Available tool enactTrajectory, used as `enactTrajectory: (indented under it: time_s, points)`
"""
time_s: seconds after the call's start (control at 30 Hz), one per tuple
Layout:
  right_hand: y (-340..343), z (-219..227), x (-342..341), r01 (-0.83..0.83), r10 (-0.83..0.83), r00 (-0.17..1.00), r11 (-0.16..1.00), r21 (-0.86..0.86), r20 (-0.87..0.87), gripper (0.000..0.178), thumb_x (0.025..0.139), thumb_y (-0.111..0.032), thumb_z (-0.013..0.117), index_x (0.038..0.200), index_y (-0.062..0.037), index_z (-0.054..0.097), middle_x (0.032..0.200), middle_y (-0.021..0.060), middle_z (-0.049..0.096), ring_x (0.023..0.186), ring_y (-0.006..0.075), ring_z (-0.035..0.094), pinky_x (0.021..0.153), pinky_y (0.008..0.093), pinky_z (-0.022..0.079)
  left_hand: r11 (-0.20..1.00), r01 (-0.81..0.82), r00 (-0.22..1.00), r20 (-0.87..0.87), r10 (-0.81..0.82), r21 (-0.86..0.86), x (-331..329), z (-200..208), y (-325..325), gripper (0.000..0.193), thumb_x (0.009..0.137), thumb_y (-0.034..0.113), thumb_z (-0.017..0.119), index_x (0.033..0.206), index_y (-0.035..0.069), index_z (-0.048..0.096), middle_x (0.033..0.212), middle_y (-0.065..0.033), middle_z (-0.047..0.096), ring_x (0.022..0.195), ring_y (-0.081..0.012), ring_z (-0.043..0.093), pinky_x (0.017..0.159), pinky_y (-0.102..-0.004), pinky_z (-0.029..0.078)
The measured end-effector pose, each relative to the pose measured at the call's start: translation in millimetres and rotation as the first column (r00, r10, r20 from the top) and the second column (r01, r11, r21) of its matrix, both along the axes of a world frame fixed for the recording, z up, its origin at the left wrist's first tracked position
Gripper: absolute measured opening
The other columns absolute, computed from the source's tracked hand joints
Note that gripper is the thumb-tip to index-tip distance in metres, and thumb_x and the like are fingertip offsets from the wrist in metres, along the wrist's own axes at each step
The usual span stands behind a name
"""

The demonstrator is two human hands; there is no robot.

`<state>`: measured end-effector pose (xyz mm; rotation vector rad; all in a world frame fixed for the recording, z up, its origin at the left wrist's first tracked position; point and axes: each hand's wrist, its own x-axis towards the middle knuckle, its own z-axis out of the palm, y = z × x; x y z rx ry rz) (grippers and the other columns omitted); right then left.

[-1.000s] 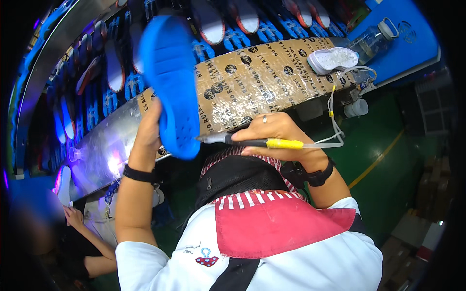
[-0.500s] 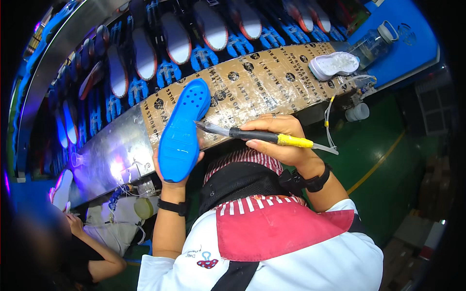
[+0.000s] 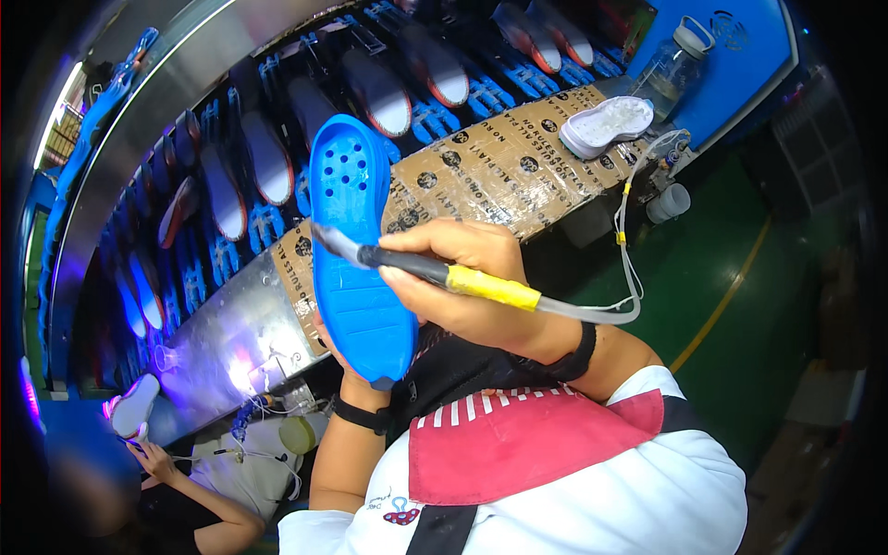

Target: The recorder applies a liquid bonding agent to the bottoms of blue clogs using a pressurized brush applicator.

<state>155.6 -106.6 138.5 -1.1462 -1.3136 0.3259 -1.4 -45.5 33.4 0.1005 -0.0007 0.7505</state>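
left hand [image 3: 344, 344] hidden behind one blue sole [image 3: 356, 250], grip unclear | right hand [image 3: 462, 282] pinching one yellow-banded tool [image 3: 435, 273] | one white sole [image 3: 606, 125], one jar [image 3: 675, 65] upper right

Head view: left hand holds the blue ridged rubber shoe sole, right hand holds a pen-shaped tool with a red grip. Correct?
Not quite. The grip is yellow, not red, as the head view shows. The left hand does hold the blue ridged rubber shoe sole, and the right hand the pen-shaped tool.
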Motion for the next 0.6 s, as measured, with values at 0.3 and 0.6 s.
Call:
enactTrajectory:
  time_s: [0.3, 0.6]
  points:
    - [20.1, -6.1, -16.8, 0.249, -0.313, 0.895, 0.942, 0.226, 0.319, 0.022, 0.07, -0.005, 0.074, 0.09, 0.0009, 0.065, 0.072, 0.013, 0.064, 0.062, 0.0272, 0.063, 0.059, 0.0332, 0.05, 0.998, 0.023, 1.0, -0.021, -0.022, 0.063, 3.6, -41.8, -5.3, 0.082, 0.082, 0.064, 0.051, 0.145, 0.015, 0.034, 0.145, -0.0083, 0.041, 0.128, -0.0294, 0.044, 0.109, -0.0473, 0.034]
    - [10.2, -8.5, -23.5, 0.212, -0.28, 0.922, 0.943, 0.257, 0.268, 0.029, 0.067, -0.005, 0.076, 0.095, -0.0013, 0.066, 0.072, 0.0096, 0.063, 0.064, 0.0254, 0.062, 0.063, 0.035, 0.051, 0.972, -0.143, 0.973, -0.153, 0.172, 0.185, 17.6, 7.6, 2.6, 0.099, 0.073, 0.066, 0.065, 0.147, 0.012, 0.028, 0.145, -0.0176, 0.037, 0.127, -0.0364, 0.043, 0.11, -0.0506, 0.033]
